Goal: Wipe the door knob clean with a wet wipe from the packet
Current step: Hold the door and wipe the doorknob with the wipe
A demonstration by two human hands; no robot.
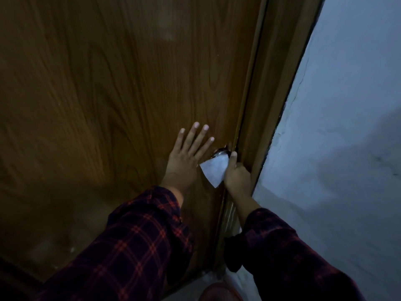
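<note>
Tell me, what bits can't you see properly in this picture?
- Door knob, head view: mostly covered by the wet wipe and the right hand; only a sliver of metal shows, so its cleanliness cannot be judged.
- Right hand's fingers: curled out of sight behind the wipe and knob.
- Wipe packet: not in view.
- Left hand: its thumb is hidden under the palm, flat on the door.
- Reddish round object: cut off by the bottom edge.

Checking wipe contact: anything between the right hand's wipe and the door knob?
Nothing visible. The right hand holds the wet wipe directly over the door knob, of which only a sliver of metal shows above it. The left hand lies flat on the door beside it, not in the way.
</note>
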